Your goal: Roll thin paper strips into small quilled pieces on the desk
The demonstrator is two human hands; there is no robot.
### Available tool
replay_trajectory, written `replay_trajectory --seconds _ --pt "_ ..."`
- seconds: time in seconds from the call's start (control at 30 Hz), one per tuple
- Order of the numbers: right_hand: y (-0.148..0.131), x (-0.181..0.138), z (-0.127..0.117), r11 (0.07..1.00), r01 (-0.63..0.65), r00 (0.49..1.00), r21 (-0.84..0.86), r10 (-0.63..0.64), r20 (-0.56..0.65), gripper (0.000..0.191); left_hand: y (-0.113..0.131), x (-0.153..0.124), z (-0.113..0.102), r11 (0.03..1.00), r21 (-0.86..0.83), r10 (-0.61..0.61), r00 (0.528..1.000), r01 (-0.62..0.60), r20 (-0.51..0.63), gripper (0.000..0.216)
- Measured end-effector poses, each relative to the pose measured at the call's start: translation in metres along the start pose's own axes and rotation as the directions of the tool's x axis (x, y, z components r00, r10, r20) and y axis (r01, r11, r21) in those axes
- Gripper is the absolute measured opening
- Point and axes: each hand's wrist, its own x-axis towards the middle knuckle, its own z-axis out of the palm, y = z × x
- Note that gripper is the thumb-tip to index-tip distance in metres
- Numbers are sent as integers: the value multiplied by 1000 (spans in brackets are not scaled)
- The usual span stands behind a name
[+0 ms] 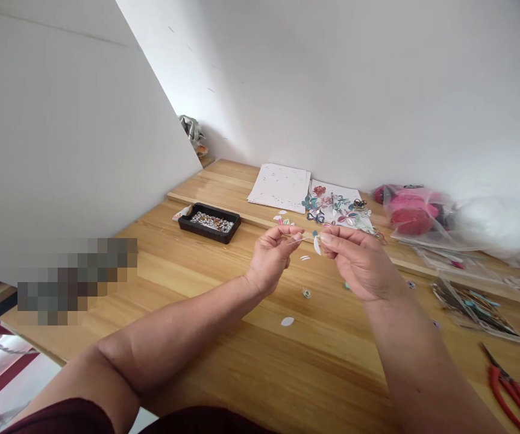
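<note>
Both hands are raised over the wooden table (223, 337), close together. My left hand (272, 256) is closed in a pinch on one end of a thin wire (299, 240). The fingers of my right hand (359, 259) are pinched on the wire's other end, where a small white petal (317, 245) hangs. A few loose petals lie on the table below, one white petal (287, 322) nearest me, and a small round bead (306, 293) sits between my wrists.
A black tray of beads (209, 222) stands at the left. White sheets (280, 187) and finished wire flowers (337, 206) lie at the back. At the right are plastic bags with pink material (411, 212), a clear bag of wires (472, 304) and red pliers (515, 395).
</note>
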Motion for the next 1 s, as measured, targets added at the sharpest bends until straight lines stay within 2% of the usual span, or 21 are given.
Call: replay_trajectory --seconds 0.1,0.23,0.3,0.47,0.57,0.63,0.8,0.87,0.93,1.0 --pt "3 2 4 997 26 993 68 -18 -115 20 -9 -4 0 990 93 110 994 -109 -1 32" --pt "5 3 9 992 89 970 87 -66 -234 18 -18 -9 -2 912 290 268 957 -290 113 22" --pt "5 3 12 990 118 960 81 -93 -263 16 -20 -10 -3 852 343 347 917 -396 197 21" --pt "9 2 15 988 147 940 42 -126 -316 13 -23 -9 -8 628 446 512 770 -638 381 25" --pt "13 3 13 987 161 928 -24 -160 -337 14 -21 -12 -8 486 495 556 692 -720 461 26" --pt "16 4 9 982 160 926 -103 -185 -330 15 -17 -15 -7 424 516 547 664 -744 509 23" --pt "14 2 5 912 148 916 -383 -273 -296 16 -3 -21 -5 395 527 522 656 -752 545 23" --pt "9 -1 6 819 169 900 -548 -355 -252 13 2 -20 -6 400 534 515 664 -745 542 23" --pt "5 -4 6 688 218 876 -692 -450 -172 11 8 -19 -7 415 536 518 675 -735 526 21" --pt "1 -5 6 573 260 858 -777 -507 -87 10 16 -17 -8 443 536 533 692 -718 487 18"
